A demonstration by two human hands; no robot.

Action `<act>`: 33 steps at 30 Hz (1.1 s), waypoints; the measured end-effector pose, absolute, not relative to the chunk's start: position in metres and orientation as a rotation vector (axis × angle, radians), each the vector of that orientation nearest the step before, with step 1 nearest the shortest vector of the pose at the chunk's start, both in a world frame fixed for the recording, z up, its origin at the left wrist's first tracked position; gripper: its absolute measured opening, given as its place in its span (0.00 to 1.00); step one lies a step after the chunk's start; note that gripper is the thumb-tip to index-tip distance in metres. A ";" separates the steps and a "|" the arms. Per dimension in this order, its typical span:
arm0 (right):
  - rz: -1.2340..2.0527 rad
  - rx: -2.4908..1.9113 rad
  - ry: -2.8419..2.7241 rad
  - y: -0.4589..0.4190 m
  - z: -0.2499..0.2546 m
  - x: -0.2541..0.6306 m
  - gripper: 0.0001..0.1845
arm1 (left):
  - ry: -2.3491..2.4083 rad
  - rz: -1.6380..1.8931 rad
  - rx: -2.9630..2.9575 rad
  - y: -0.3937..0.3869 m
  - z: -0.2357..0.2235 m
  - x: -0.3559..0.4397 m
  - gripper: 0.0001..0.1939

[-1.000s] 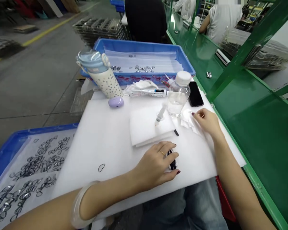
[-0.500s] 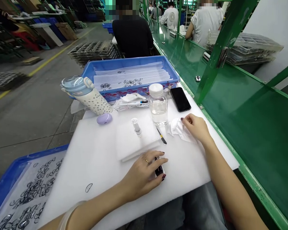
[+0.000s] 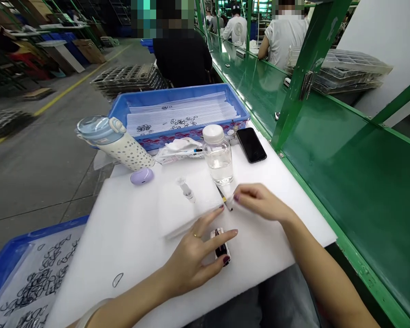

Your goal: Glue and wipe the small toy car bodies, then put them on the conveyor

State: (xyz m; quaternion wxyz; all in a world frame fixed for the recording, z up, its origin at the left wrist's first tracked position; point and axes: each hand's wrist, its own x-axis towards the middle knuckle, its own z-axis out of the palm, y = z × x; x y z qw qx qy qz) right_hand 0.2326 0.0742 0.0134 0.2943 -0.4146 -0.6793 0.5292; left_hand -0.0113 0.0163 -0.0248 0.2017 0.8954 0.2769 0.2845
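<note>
A small black device with a pale rim (image 3: 220,249) lies on the white foam sheet (image 3: 136,241). Over it my left hand (image 3: 193,255) has its fingers spread. The thumb tip rests at the device's lower end, and one finger reaches across its top. My right hand (image 3: 261,200) is closed in a pinch on a white cloth (image 3: 230,203), mostly hidden by the fingers. Just beyond the fingertips is a craft knife (image 3: 222,195) with a yellow-banded handle. A clear bottle with a white cap (image 3: 217,155) stands behind it.
A small clear tube (image 3: 186,190) stands on a foam block (image 3: 171,214). A black phone (image 3: 252,145), a purple case (image 3: 142,176) and a dotted tumbler (image 3: 123,146) sit farther back. Blue bins (image 3: 119,107) hold thin rings. A green conveyor (image 3: 348,168) runs along the right.
My right hand has moved left and toward me with the white cloth. My left fingers have spread wider, uncovering more of the black device. The view has shifted slightly.
</note>
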 end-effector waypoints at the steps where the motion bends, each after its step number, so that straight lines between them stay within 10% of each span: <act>1: 1.518 -1.005 -1.857 0.070 0.014 0.228 0.18 | 0.762 0.787 2.510 0.017 -0.023 -0.011 0.21; 24: 1.666 -0.957 -1.518 0.071 0.012 0.216 0.31 | 1.021 1.168 2.377 0.018 -0.016 -0.015 0.33; 33: 1.174 -1.285 -1.441 0.079 -0.001 0.223 0.24 | 1.010 1.212 2.301 0.017 -0.022 -0.009 0.17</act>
